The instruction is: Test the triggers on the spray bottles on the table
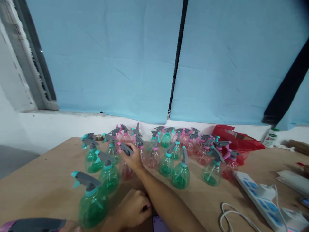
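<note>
My right hand (133, 156) is closed around the neck of a pink spray bottle (126, 172), under its grey trigger head. This bottle stands among other spray bottles, and my fingers partly hide it. My left hand (135, 206) is curled into a fist low over the table, beside my right forearm; what it holds, if anything, is hidden. Left of that fist stands a green spray bottle (93, 207) with a turquoise collar and grey trigger. Another green spray bottle (109, 177) is just behind it. A grey and pink spray head (36, 224) shows at the bottom left edge.
Several green and pink spray bottles (181, 175) cover the table's middle and back. A red plastic bag (241, 141) and a white bottle (270, 138) lie by the wall. At right are a white power strip (259, 201) and a cable (231, 206). A phone (159, 224) lies at the front.
</note>
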Tool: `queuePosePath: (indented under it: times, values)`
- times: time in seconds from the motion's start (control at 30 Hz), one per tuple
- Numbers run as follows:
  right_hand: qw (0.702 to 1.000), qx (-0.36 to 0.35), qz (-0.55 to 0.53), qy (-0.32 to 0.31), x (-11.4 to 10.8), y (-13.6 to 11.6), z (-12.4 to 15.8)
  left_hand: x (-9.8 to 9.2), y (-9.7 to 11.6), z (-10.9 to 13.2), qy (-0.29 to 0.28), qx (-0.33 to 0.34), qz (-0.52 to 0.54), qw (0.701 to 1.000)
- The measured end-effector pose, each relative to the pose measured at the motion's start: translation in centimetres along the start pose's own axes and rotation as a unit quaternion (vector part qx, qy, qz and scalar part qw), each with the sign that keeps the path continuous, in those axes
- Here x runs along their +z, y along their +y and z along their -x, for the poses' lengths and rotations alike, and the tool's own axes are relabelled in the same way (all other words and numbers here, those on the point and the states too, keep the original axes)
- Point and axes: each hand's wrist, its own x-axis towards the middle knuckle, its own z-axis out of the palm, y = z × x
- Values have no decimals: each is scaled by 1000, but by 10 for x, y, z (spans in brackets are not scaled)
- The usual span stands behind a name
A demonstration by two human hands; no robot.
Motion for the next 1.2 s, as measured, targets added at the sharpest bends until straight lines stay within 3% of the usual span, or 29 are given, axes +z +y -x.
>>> queuePosePath:
  times: [0.23, 0.33, 0.4, 0.5, 0.6, 0.77, 0.93, 1.2]
  values:
    - [994, -60, -12, 90, -29, -30, -9, -9, 3, -2, 21, 27, 42, 999]
    - [985, -66, 97, 128, -48, -40, -30, -8, 2, -2, 40, 44, 47, 997]
    - [972, -19, 212, 101, -57, -41, -42, -7, 1, -1, 50, 52, 46, 996]
    - [935, 76, 345, -10, -66, -38, -49, -8, 0, -1, 51, 55, 42, 996]
    - [911, 80, 400, -58, -70, -35, -40, -10, 1, -1, 53, 55, 38, 996]
    - [916, 24, 398, -42, -78, -43, -21, -10, 2, -1, 58, 59, 30, 996]
    - [939, -6, 342, -34, -93, -53, -6, -9, 2, -1, 58, 56, 35, 996]
    - [980, 21, 196, 37, -114, -52, 29, -10, 1, -2, 65, 63, 42, 995]
